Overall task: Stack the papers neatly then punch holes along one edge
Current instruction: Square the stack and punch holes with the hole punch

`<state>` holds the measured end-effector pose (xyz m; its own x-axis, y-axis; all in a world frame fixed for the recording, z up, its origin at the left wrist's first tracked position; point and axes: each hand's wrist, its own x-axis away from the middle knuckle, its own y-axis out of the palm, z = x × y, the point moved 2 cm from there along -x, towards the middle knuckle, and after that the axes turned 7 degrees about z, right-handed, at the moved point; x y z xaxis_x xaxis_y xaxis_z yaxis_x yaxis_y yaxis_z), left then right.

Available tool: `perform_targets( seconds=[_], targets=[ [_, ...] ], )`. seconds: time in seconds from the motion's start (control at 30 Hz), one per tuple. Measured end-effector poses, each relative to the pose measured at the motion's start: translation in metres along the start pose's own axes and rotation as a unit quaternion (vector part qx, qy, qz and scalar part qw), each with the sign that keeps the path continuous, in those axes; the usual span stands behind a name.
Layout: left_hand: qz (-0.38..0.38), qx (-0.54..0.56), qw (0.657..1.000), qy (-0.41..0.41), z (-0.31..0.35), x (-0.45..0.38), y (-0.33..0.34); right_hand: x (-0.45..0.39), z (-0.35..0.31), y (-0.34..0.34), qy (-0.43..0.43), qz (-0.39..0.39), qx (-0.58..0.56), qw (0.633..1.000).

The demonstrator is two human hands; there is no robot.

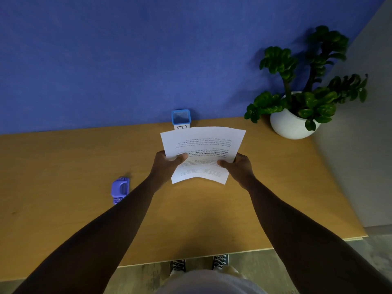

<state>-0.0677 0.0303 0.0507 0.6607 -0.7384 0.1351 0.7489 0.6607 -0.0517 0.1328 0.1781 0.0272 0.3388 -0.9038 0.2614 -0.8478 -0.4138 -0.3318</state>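
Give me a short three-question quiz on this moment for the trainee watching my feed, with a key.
1. True or false: the papers lie flat on the table.
2. On which side of the person does the purple hole punch sit? A) left B) right C) behind the plant
3. Fill in: the blue-rimmed container stands at the table's far edge, against the blue ____.

Key:
1. False: the left hand and right hand hold them above the table, one at each side edge.
2. A; no hand touches it.
3. wall.
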Motion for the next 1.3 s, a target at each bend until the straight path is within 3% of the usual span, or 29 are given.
perform_targets(
  seconds=[0.17, 0.57, 0.87, 1.3],
  targets=[
    [-0.006, 0.015, 1.000, 0.010, 0.000, -0.001, -0.001, -0.002, -0.003, -0.001, -0.007, -0.007, 0.000, 1.000],
    [-0.006, -0.063, 0.997, -0.040, -0.018, -0.010, -0.007, -0.002, -0.005, 0.001, -0.017, -0.025, 0.012, 0.999],
    [-0.007, -0.039, 0.999, -0.011, -0.010, -0.015, -0.015, -0.005, -0.014, -0.008, -0.008, -0.023, -0.092, 0.995],
    [0.094, 0.062, 0.992, -0.062, -0.013, -0.012, -0.027, -0.008, -0.014, -0.018, 0.059, -0.049, -0.287, 0.955]
  ],
)
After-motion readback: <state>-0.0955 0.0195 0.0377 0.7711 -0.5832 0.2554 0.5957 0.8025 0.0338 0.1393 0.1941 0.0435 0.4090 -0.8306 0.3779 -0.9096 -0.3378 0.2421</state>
